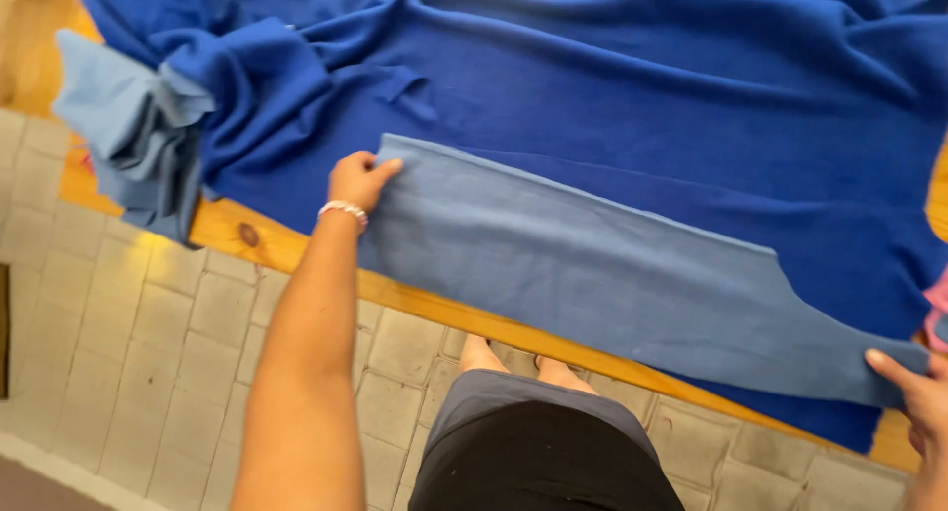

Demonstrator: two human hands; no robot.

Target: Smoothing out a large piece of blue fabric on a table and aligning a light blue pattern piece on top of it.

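A long light blue fabric piece [602,269] lies flat on top of a large dark blue cloth [671,86] spread over a wooden table [247,236]. My left hand [357,180], with a beaded bracelet at the wrist, pinches the left corner of the light blue piece. My right hand [918,393] holds the narrow right end of the same piece at the frame's right edge. The piece is stretched between both hands along the table's near edge.
A bunch of pale blue fabric [133,131] hangs off the table's left corner, beside bunched dark blue cloth. Something pink [938,309] shows at the right edge. Below the table is a tiled floor [128,353]; my feet and dark clothing are in view.
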